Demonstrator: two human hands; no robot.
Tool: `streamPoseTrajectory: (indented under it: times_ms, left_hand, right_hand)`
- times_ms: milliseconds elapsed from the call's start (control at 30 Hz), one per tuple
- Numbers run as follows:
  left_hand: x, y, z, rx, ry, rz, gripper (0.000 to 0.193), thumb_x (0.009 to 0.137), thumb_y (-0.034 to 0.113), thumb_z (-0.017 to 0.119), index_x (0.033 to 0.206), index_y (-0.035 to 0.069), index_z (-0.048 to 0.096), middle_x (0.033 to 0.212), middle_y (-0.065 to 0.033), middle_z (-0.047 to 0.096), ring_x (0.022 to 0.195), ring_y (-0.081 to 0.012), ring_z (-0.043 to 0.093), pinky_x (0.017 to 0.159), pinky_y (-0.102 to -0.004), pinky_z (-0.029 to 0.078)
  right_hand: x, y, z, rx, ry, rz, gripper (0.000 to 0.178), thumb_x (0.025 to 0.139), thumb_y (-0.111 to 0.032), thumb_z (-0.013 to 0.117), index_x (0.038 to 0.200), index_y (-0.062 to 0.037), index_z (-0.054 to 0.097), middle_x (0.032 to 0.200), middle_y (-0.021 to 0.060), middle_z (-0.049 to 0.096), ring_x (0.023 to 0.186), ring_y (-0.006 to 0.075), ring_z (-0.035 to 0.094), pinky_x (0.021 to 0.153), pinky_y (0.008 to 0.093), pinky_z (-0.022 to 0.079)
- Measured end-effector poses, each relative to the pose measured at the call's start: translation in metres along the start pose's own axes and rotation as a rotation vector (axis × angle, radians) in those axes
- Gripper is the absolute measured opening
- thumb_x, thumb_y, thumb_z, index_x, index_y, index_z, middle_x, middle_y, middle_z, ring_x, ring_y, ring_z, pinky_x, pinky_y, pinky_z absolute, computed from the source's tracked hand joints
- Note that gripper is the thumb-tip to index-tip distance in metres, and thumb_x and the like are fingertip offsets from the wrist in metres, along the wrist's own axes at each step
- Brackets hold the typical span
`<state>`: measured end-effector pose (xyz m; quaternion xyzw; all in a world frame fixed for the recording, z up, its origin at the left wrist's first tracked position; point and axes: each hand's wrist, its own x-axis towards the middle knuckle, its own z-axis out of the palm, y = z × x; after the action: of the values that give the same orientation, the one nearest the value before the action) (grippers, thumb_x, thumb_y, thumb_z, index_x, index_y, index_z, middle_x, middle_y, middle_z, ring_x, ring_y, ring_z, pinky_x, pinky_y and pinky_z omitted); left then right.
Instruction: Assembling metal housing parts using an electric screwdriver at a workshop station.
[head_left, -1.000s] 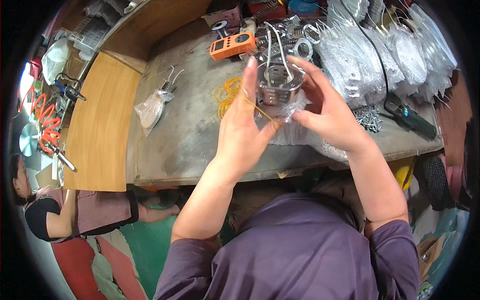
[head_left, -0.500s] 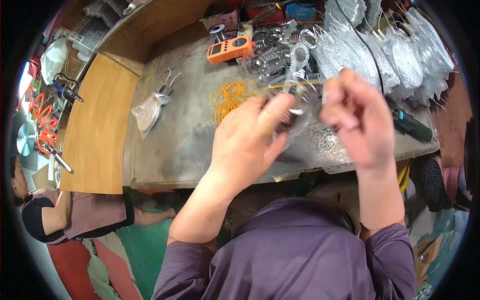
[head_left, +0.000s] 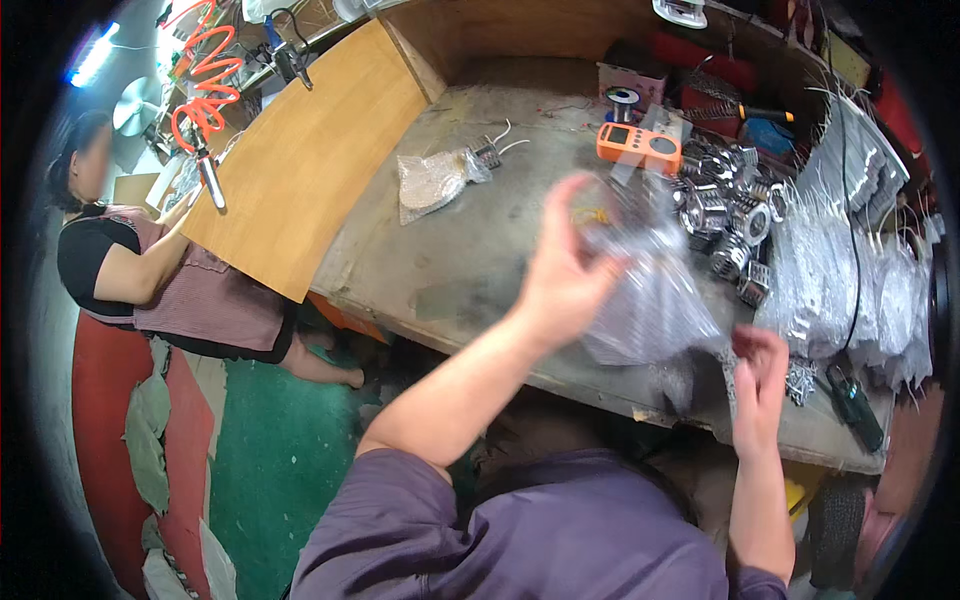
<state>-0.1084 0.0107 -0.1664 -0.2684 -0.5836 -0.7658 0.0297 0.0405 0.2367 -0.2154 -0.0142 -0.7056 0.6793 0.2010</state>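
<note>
R. hand (head_left: 760,385) lowered vs prev. frame, grip unclear (blur); clear plastic bag (head_left: 650,310) grasped by L. hand (head_left: 568,285); bagging judged unfinished, loose silver slotted metal cylinders (head_left: 708,214) left unbagged.

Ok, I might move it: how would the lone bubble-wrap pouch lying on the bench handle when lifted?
The bubble-wrap pouch probably gives softly, judging by its crinkled film. The metal part at its mouth likely makes that end heavier. Its thin white wires stick out and could snag.
</note>
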Motion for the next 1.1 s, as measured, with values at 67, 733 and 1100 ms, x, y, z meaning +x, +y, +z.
streamPoseTrajectory:
  times_ms: [67,733,1100]
  left_hand:
    - [0.038,0.011,-0.047,-0.13,0.16,-0.199,0.059,0.088,-0.002,0.063,0.137,0.006,0.032,0.114,-0.0149,0.058,0.094,-0.0184,0.062,0.079,-0.0354,0.054]
    - [0.191,-0.097,-0.283,1.591,0.257,-0.362,0.043,0.095,0.033,0.051,0.126,0.004,0.058,0.125,-0.0207,0.061,0.119,-0.0374,0.056,0.101,-0.0483,0.043]
    - [0.168,-0.096,-0.25,1.689,-0.05,-0.155,0.055,0.1,0.033,0.046,0.146,0.005,0.039,0.154,-0.0202,0.029,0.143,-0.0369,0.026,0.116,-0.0496,0.02]
  right_hand:
    - [-0.025,0.001,-0.007,-0.343,0.021,-0.123,0.04,0.087,-0.004,0.053,0.126,-0.0012,0.043,0.124,0.0159,0.051,0.12,0.0274,0.049,0.108,0.0391,0.033]
    - [-0.04,0.018,-0.001,-0.991,-0.023,-0.325,0.033,0.071,0.001,0.068,0.101,-0.0028,0.056,0.106,0.0191,0.059,0.092,0.0373,0.06,0.08,0.0436,0.05]
    - [-0.032,-0.004,-0.01,-0.738,-0.013,-0.385,0.03,0.074,-0.006,0.072,0.101,-0.0049,0.059,0.108,0.0143,0.06,0.098,0.0341,0.06,0.086,0.0409,0.05]
